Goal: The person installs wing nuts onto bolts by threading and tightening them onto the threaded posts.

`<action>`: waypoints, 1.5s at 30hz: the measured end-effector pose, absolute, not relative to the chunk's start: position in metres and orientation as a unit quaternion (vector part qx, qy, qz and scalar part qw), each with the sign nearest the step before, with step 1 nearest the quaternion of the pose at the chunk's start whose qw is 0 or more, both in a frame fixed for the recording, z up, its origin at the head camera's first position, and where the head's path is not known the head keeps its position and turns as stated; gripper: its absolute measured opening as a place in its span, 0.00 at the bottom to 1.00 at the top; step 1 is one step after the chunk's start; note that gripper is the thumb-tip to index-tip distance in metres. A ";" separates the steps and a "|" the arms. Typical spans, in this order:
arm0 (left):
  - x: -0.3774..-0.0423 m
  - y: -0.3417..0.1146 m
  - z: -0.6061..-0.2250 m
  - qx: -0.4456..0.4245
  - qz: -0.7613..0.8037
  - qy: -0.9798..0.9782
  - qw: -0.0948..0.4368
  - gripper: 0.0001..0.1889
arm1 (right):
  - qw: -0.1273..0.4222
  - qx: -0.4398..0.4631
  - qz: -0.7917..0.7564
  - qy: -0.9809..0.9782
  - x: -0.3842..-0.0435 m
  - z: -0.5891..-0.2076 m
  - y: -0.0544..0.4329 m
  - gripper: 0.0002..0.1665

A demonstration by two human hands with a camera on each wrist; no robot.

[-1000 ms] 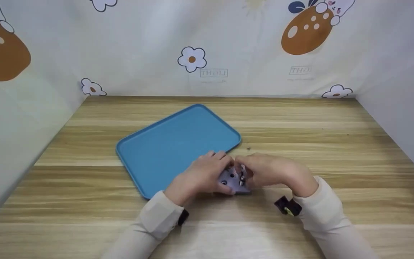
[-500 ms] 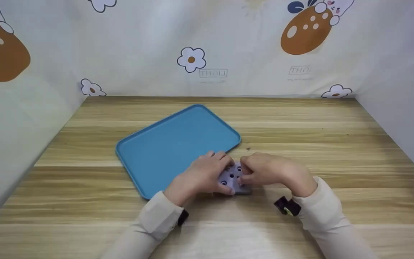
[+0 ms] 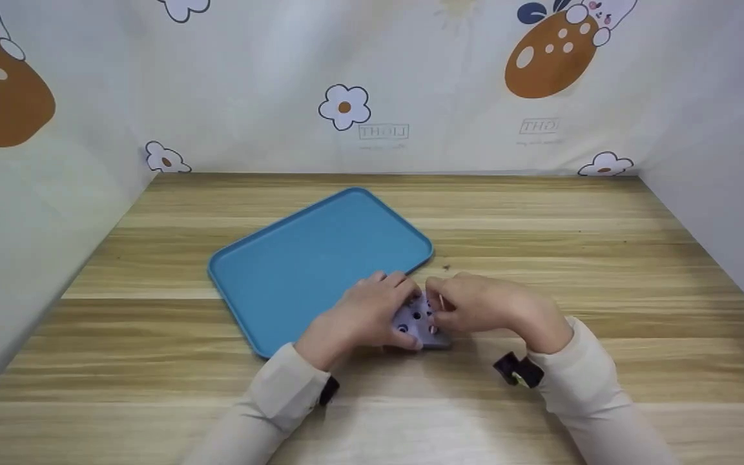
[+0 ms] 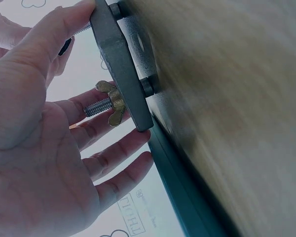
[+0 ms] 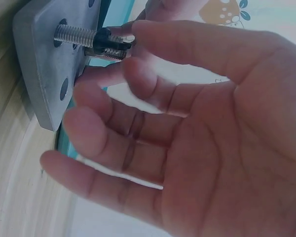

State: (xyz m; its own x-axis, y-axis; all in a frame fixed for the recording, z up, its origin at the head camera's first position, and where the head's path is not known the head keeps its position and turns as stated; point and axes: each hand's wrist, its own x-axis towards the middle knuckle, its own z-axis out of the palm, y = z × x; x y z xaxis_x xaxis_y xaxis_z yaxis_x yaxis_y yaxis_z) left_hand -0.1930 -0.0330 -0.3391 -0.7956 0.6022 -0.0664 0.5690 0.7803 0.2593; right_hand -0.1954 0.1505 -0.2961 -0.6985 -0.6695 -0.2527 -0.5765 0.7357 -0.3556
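A grey metal plate [image 3: 418, 326] with holes is tilted up on its bolts' heads over the table, just right of the tray's near corner. My left hand [image 3: 369, 310] grips it, thumb on the near edge and fingers at the far edge. In the left wrist view a brass wing nut [image 4: 116, 103] sits on a threaded bolt [image 4: 96, 107] against the plate. From another hole sticks a threaded bolt [image 5: 74, 34] with a black nut [image 5: 107, 42] partway along. My right hand [image 3: 482, 303] has thumb and index fingertips at the black nut's end, other fingers curled loosely.
A blue tray [image 3: 307, 258] lies at an angle behind and left of my hands, its right corner near the plate. Wood-grain table [image 3: 572, 245] surrounds them. A patterned curtain [image 3: 249, 84] closes off the back and sides.
My right thumb and index finger have turned at the black nut: wider, then drawn together, and now slightly apart again. My left hand and the plate stay where they were.
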 end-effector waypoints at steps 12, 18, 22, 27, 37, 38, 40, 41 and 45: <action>-0.193 -0.033 -0.339 0.314 0.106 0.941 0.066 0.29 | 0.178 -0.413 -0.127 0.884 -0.197 -0.298 0.151 0.23; -0.192 -0.033 -0.340 0.325 0.098 0.939 0.050 0.30 | 0.196 -0.393 -0.138 0.888 -0.197 -0.298 0.150 0.19; -0.192 -0.033 -0.339 0.322 0.106 0.939 0.056 0.32 | 0.207 -0.350 -0.134 0.904 -0.196 -0.298 0.149 0.17; -0.193 -0.033 -0.340 0.319 0.116 0.939 0.061 0.33 | 0.203 -0.305 -0.125 0.922 -0.194 -0.297 0.149 0.14; -0.193 -0.033 -0.340 0.320 0.116 0.938 0.059 0.34 | 0.205 -0.287 -0.099 0.931 -0.196 -0.298 0.148 0.16; -0.193 -0.033 -0.340 0.320 0.116 0.939 0.059 0.34 | 0.204 -0.289 -0.099 0.930 -0.196 -0.298 0.148 0.16; -0.193 -0.033 -0.340 0.318 0.115 0.939 0.060 0.34 | 0.202 -0.294 -0.100 0.929 -0.197 -0.299 0.149 0.17; -0.193 -0.033 -0.340 0.318 0.114 0.939 0.061 0.34 | 0.201 -0.296 -0.101 0.929 -0.197 -0.299 0.149 0.17; -0.193 -0.033 -0.339 0.315 0.108 0.941 0.067 0.34 | 0.196 -0.304 -0.106 0.926 -0.196 -0.297 0.149 0.15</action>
State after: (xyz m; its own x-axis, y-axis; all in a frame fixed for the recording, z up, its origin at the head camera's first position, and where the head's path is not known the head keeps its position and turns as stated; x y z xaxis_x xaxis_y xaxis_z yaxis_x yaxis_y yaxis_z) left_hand -0.1928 -0.0327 -0.3393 -0.7932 0.6062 -0.0575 0.5772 0.7786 0.2462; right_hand -0.1958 0.1491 -0.2971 -0.7386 -0.6049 -0.2976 -0.5216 0.7924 -0.3162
